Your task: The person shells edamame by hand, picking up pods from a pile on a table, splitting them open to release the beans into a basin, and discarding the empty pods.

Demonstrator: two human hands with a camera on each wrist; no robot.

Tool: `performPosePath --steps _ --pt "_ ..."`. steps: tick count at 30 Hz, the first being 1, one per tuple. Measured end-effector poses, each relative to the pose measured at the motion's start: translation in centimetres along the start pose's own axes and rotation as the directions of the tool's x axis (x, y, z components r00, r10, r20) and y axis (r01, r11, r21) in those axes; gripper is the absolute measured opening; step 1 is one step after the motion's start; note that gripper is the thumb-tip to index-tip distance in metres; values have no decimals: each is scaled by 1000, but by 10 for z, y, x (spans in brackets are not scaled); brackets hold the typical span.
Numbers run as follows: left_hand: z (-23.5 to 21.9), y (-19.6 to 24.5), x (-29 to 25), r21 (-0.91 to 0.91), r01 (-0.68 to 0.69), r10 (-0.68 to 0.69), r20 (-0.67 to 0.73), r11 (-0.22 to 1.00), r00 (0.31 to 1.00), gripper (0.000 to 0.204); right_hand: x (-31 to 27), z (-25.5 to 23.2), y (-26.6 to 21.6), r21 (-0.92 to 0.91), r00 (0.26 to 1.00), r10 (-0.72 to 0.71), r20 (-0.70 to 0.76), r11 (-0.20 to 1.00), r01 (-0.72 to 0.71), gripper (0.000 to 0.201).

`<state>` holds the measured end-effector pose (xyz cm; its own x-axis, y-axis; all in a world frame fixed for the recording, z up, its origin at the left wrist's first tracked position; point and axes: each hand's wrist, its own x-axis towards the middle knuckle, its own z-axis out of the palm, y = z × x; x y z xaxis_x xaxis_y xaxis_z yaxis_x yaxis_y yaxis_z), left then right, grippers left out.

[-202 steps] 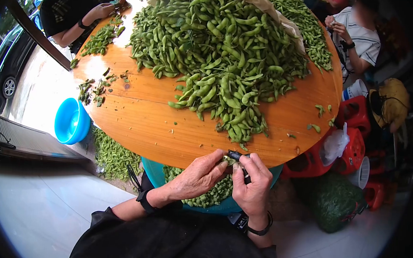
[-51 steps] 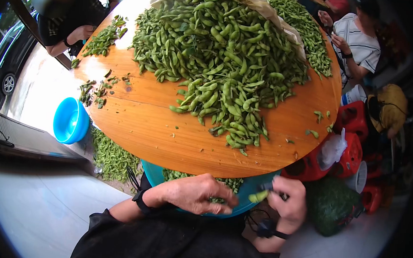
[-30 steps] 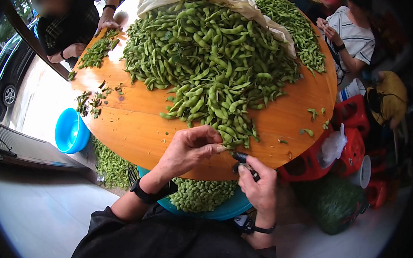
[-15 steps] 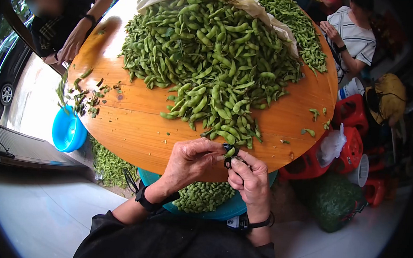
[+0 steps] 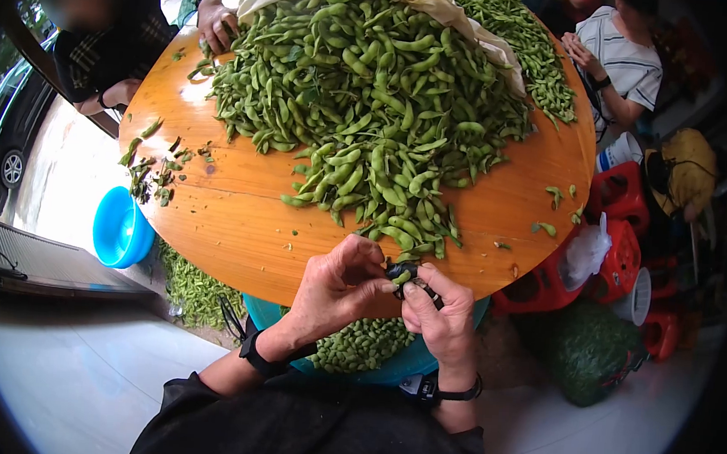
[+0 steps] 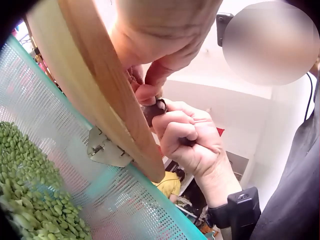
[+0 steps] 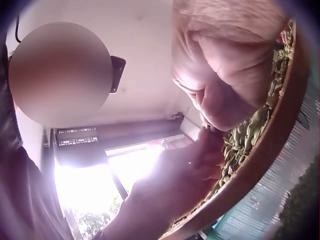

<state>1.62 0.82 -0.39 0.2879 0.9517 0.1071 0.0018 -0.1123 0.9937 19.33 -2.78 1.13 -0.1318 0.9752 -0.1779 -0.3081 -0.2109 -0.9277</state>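
Note:
At the table's near edge, my left hand pinches a green soybean pod between thumb and fingers. My right hand meets it there, gripping a small black tool against the pod. A dark ring of it shows in the left wrist view, by a thumb tip; the rest is mostly hidden by fingers. Just beyond the hands, a big heap of soybean pods covers the wooden table. Under the edge, shelled green beans fill a teal basket.
A blue basin stands left of the table, with more pods on the floor. Red stools and a full dark green bag are at right. Two people sit across the table, near leaf scraps.
My left hand went from over the basket to the heap's front and took a pod; my right hand came in from the right to meet it. The person at left cleared pods from their spot.

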Motion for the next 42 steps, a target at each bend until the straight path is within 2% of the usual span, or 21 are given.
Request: performPosePath --steps 2,3,4,5,6,8,9,10,11,12,13,16,21,23,27,32,35,37,38,40,42 --pt "1 -2 0 -87 2 -2 4 996 1000 29 0 -2 3 -58 996 -82 24 995 84 19" --pt "0 5 -1 -345 195 -186 57 918 981 26 0 -5 5 -59 996 -81 24 995 83 19" --pt "-2 8 0 -562 368 -343 155 741 926 23 -1 -11 8 108 996 -38 86 994 28 19" --pt "-9 7 2 -629 471 -352 314 619 882 19 -2 -13 9 269 988 -6 154 962 -36 19" --pt "-9 4 2 -628 471 -352 314 620 882 19 -3 -12 10 270 988 -7 155 962 -35 19" --pt "-5 0 0 -706 513 -348 381 488 857 16 -5 -11 11 339 996 23 91 939 -53 22" --pt "-2 2 -1 -701 461 -337 320 544 885 13 -4 -10 9 339 995 23 92 939 -53 22" --pt "3 1 -3 -701 461 -338 320 544 885 13 -3 -10 5 207 998 29 63 977 -41 24" --pt "7 1 -6 -681 398 -343 224 614 912 13 -3 -9 1 71 999 29 32 997 -31 26" --pt "11 1 -7 -652 335 -337 127 681 933 13 -4 -10 -2 70 999 27 30 997 -29 26" --pt "13 1 -6 -652 333 -333 129 681 934 13 -6 -10 -5 101 997 61 36 993 -65 28" --pt "17 2 -7 -612 235 -309 -15 755 951 12 -12 -5 -12 143 993 107 55 983 -114 29" --pt "18 3 -8 -503 197 -247 -34 841 968 12 -11 -3 -6 196 991 123 61 972 -133 28" --pt "18 3 -8 -499 193 -242 -36 845 970 12 -10 0 -2 76 998 56 24 995 -57 26" --pt "21 5 -12 -530 198 -251 -29 825 967 12 -10 5 -3 -1 999 -22 -35 1000 22 23" --pt "25 1 -12 -470 98 -172 -117 877 978 12 -11 8 -7 169 999 36 -7 985 -35 19" --pt "21 3 -10 -508 191 -253 -54 840 966 10 -10 2 -2 96 1000 24 -20 995 -22 18" --pt "13 -6 -9 -722 318 -271 185 614 945 10 -9 -1 -2 90 1000 9 2 996 -9 17" --pt "12 -6 -9 -721 318 -271 185 615 945 10 -9 -2 -3 83 1000 -3 24 997 1 16" --pt "12 -5 -10 -818 429 -321 317 384 893 11 -8 -1 -6 47 1000 -7 14 999 6 15" --pt "9 1 -7 -788 472 -347 348 395 871 14 -8 0 -7 10 1000 -12 9 1000 12 15"
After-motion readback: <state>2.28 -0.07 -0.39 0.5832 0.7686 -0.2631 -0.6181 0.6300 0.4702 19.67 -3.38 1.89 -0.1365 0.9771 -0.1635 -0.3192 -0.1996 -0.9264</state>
